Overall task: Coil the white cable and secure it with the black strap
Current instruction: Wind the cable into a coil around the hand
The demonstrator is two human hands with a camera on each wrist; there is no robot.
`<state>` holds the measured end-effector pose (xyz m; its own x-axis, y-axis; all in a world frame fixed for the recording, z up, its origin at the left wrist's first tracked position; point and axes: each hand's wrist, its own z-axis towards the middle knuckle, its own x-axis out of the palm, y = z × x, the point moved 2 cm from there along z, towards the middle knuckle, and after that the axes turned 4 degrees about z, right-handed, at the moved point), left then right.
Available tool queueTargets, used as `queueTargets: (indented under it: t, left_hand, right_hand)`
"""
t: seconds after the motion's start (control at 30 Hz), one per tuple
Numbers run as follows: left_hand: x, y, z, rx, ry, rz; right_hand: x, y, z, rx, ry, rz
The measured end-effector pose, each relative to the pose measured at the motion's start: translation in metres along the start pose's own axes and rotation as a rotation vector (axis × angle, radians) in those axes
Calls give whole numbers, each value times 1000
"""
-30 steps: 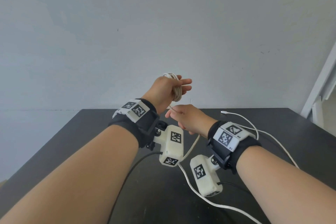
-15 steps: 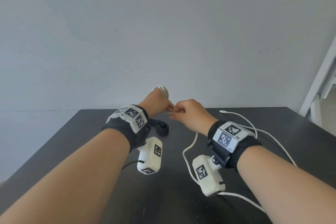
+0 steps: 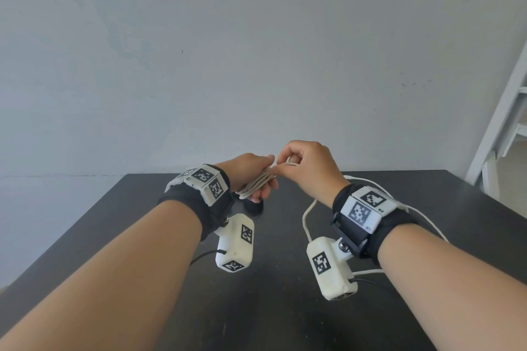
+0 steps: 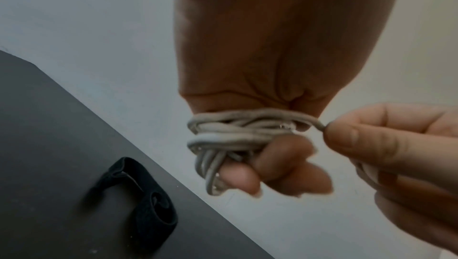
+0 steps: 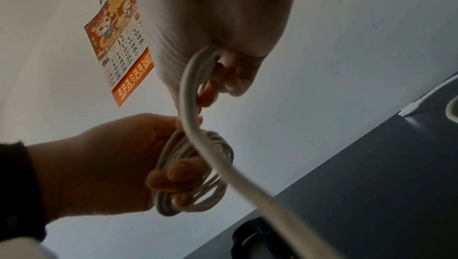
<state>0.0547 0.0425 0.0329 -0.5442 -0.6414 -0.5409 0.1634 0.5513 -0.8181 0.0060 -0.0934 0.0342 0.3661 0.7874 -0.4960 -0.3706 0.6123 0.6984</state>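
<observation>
My left hand [image 3: 256,177] is held over the far part of the black table [image 3: 285,308], with several turns of the white cable [image 3: 256,185] wound round its fingers [image 4: 280,165]. Just to its right, my right hand [image 3: 302,165] pinches the running strand [image 4: 319,124] and lays it over the coil [image 5: 195,173]. The loose rest of the cable [image 3: 306,219] hangs from the right hand and trails across the table to its plug [image 5: 409,111]. The black strap [image 4: 143,200], curled up, lies on the table under the left hand, partly hidden in the head view [image 3: 253,208].
A pale wall [image 3: 256,65] rises right behind the table's far edge. On it hangs an orange calendar [image 5: 119,47]. A white frame [image 3: 502,128] stands at the right. Dark leads [image 3: 205,255] run from the wrist cameras across the table.
My left hand dropped lower and rolled over with the coil. The right hand rose and carried the strand across to the coil's top. The trailing cable on the table has been drawn in.
</observation>
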Motion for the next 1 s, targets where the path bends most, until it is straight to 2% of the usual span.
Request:
queueTargets:
  t: [0.13, 0.33, 0.57, 0.73, 1.0]
  left_hand:
    - [1, 1, -1, 54, 128, -105]
    - [0, -7, -6, 100, 206, -184]
    - [-2, -14, -15, 190, 203, -239]
    - [-3, -19, -19, 298, 190, -412]
    - [-2, -27, -22, 365, 150, -704]
  right_hand:
    - [-7, -5, 1, 16, -38, 5]
    - [-10, -10, 0, 37, -61, 9]
    - [-10, -15, -2, 88, -46, 53]
    - [-6, -13, -6, 148, -4, 139]
    - [4, -12, -6, 214, 70, 128]
